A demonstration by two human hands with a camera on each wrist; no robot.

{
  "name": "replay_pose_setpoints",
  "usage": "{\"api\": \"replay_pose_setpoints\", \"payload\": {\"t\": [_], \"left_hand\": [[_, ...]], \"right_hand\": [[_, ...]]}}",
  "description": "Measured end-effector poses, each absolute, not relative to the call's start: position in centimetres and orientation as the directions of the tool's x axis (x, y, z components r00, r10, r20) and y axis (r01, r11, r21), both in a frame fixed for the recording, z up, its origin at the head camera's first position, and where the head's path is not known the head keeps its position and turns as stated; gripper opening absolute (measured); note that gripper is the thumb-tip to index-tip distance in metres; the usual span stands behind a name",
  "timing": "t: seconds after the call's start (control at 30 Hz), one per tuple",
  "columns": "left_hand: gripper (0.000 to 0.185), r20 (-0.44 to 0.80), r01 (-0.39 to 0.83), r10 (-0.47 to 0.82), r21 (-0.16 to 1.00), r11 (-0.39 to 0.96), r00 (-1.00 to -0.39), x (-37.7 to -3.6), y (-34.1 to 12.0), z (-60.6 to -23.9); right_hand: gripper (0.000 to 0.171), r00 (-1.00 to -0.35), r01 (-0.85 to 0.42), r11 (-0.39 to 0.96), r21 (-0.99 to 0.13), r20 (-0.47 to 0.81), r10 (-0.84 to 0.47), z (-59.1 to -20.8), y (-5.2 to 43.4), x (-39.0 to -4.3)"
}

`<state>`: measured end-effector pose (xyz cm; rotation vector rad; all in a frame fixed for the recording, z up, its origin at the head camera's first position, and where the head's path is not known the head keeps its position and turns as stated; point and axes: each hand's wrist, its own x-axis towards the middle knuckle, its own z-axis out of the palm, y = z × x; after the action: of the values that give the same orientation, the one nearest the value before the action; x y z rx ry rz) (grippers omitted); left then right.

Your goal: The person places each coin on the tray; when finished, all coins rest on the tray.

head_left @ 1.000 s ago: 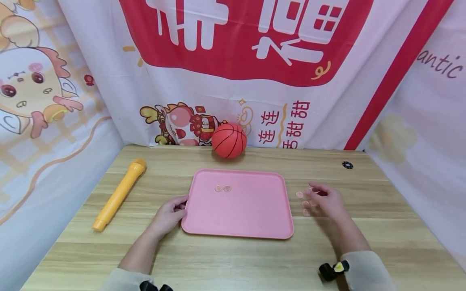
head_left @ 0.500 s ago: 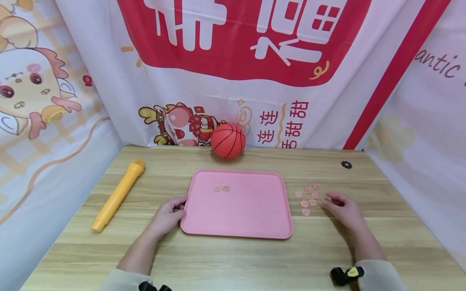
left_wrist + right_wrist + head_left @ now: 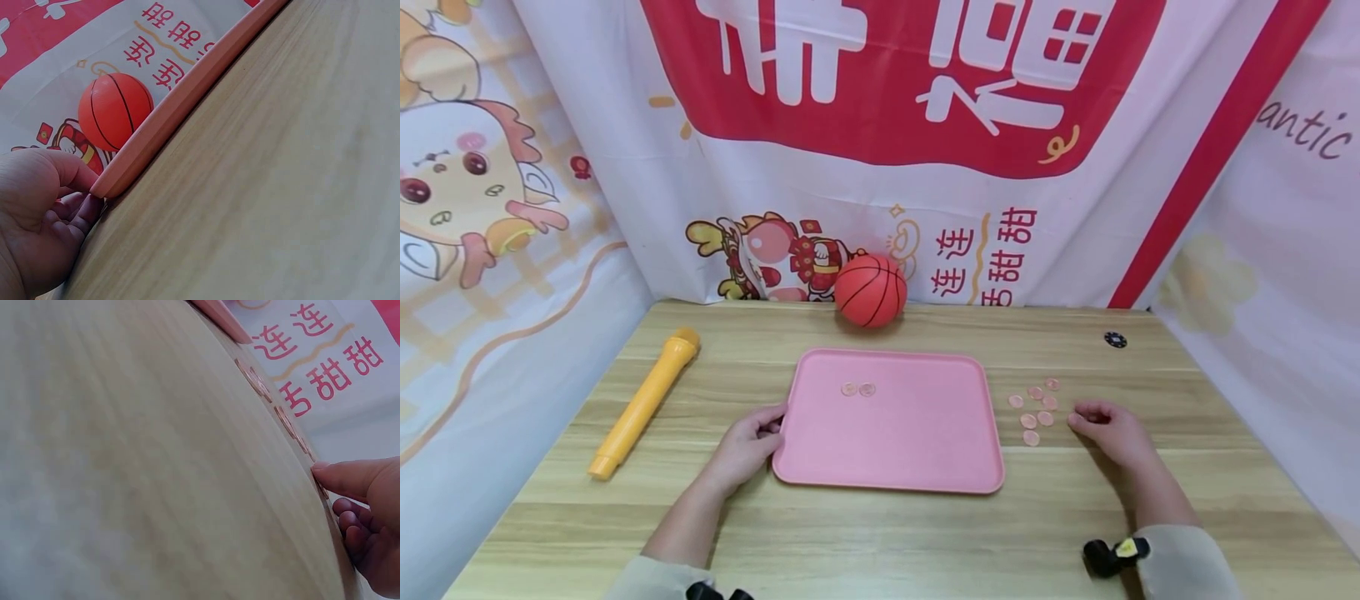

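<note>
A pink tray lies in the middle of the wooden table, with two small pink discs on its far left part. My left hand grips the tray's near left edge, thumb on the rim and fingers curled under it. Several loose pink discs lie on the table just right of the tray. My right hand rests right of them with curled fingers. In the right wrist view its thumb touches the nearest disc of the row; whether it pinches that disc is hidden.
An orange toy basketball sits at the back against the printed cloth, behind the tray. A yellow toy microphone lies at the left. A small black disc is at the far right. Cloth walls close in three sides.
My right hand drew back from over the loose discs, to the right and toward me, uncovering them. The left hand and the tray have not moved.
</note>
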<state>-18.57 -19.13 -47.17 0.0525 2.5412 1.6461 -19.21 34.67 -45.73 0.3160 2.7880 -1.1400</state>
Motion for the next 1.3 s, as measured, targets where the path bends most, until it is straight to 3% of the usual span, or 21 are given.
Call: {"api": "replay_pose_setpoints", "payload": {"t": [0.4,0.7,1.17,1.3], "left_hand": [[0.053,-0.072,-0.030,0.090,0.914,0.404,-0.993,-18.7,-19.1,-47.2],[0.053,-0.074,-0.033,0.088,0.915,0.402,-0.993,-18.6,-19.1,-47.2],[0.054,-0.077,-0.031,0.097,0.913,0.407,-0.992,-18.4,-19.1,-47.1],[0.054,-0.076,-0.030,0.097,0.914,0.404,-0.992,-18.4,-19.1,-47.0]], "right_hand": [[0.043,-0.973,0.223,0.782,-0.582,-0.184,0.140,-45.0,34.7,-19.8],[0.030,-0.974,0.223,0.743,-0.631,-0.170,0.147,-44.8,34.4,-19.7],[0.058,-0.983,0.157,0.563,-0.811,-0.185,0.007,-43.0,29.5,-20.9],[0.064,-0.971,0.192,0.417,-0.888,-0.232,-0.047,-42.7,27.5,-21.4]]}}
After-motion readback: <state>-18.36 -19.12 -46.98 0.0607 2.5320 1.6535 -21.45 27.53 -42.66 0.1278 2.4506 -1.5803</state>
